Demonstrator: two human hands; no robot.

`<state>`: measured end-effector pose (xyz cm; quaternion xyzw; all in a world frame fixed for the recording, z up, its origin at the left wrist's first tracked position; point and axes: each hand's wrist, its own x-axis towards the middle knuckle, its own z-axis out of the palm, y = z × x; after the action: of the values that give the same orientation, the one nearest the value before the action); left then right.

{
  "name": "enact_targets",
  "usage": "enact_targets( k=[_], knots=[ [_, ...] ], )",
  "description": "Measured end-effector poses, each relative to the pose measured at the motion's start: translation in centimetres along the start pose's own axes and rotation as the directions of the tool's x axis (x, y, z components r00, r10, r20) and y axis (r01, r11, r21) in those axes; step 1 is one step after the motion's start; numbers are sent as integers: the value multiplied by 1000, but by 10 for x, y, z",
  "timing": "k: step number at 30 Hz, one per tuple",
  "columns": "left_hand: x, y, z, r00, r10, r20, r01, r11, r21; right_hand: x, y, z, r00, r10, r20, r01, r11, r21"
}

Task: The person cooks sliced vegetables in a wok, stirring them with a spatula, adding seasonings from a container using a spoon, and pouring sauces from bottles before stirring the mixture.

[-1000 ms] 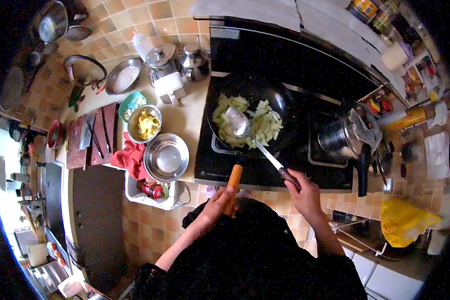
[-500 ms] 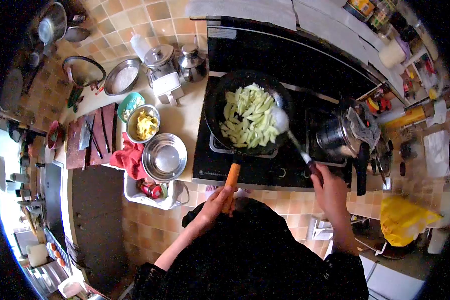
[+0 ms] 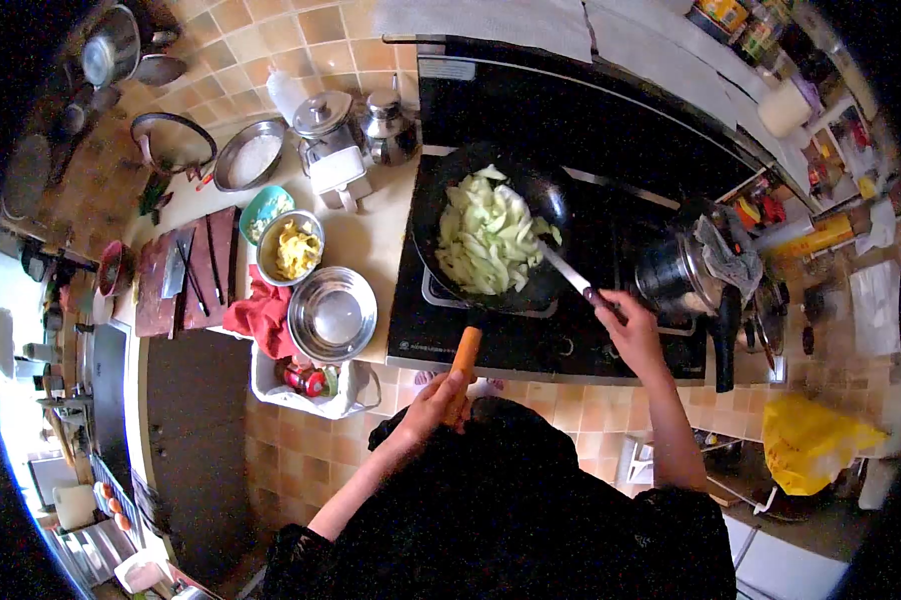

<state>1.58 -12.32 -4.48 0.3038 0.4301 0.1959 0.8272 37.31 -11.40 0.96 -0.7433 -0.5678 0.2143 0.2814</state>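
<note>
A dark wok (image 3: 553,200) stands on the left part of the black gas stove, holding pale green sliced vegetables (image 3: 483,235). My left hand (image 3: 439,402) is closed around the wok's orange-brown wooden handle (image 3: 466,350), near its end. In my right hand (image 3: 631,332) is a spatula (image 3: 569,271) with a dark grip and a metal shaft. The spatula's head is hidden among the slices on the right side of the heap.
Left on the counter are a steel bowl of yellow food (image 3: 297,250), another steel bowl (image 3: 332,314), a red cloth (image 3: 261,302) and a cutting board (image 3: 156,290) with a cleaver (image 3: 174,272). A pressure cooker (image 3: 668,272) stands right, its black handle sticking out toward me.
My right hand has pushed the spatula leftward, its head going from the wok's right side into the slices. The slices have shifted and bunched left. My left hand stays on the handle.
</note>
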Motion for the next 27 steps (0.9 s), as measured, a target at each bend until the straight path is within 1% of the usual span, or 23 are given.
enact_targets(
  k=[1,2,5,6,9,10,13,14,17,18,20,22,23,24,25,26,27],
  knots=[
    [0,-2,-1,1000,-6,-6,6,1000,-6,-9,-2,-2,996,40,81,-44,997,56],
    [1,-3,-1,1000,-14,-11,13,1000,-12,-18,6,5,987,-154,-55,160,976,145],
    [-4,3,6,1000,-18,-26,17,1000,-7,-49,-38,-29,996,33,87,-33,999,-3],
    [-3,2,5,999,-20,-25,20,1000,-14,-55,-47,-33,993,48,105,-51,998,29],
    [-2,3,6,999,-30,-23,29,999,-21,-59,-44,-24,991,-54,127,69,991,-117],
    [-5,6,8,999,-34,-28,33,999,-16,-55,-42,-18,989,-105,104,126,967,-220],
    [-8,9,6,1000,-11,-17,12,999,41,-31,-33,0,980,-197,-37,165,898,-409],
    [-8,9,5,1000,4,-9,-3,998,65,-23,-32,4,951,-283,-120,220,899,-378],
    [0,-1,-5,999,-6,40,4,999,53,2,-41,9,907,-323,-270,210,903,-375],
    [0,1,-2,1000,-3,25,1,998,66,11,-36,13,891,-363,-273,235,883,-407],
    [-6,5,2,1000,5,-12,-4,996,94,15,-29,21,908,-373,-190,278,876,-393],
    [-3,-11,-9,997,52,-62,-30,953,301,9,-34,21,929,-358,-95,307,888,-342],
    [4,-14,-20,992,87,-86,-45,913,406,-2,-39,13,948,-312,-65,275,904,-328],
    [-10,10,-17,966,241,-90,-142,792,594,-12,-48,-1,962,-270,-39,245,917,-314],
    [-17,30,-21,965,226,-134,-110,811,574,-22,-59,-15,974,-220,-56,211,968,-133],
    [-22,49,-27,962,207,-176,-78,831,550,-33,-65,-32,989,-149,-8,146,978,-147],
    [-25,64,-36,959,184,-216,-46,852,522,-45,-72,-47,993,-117,5,117,991,-58]
  ],
)
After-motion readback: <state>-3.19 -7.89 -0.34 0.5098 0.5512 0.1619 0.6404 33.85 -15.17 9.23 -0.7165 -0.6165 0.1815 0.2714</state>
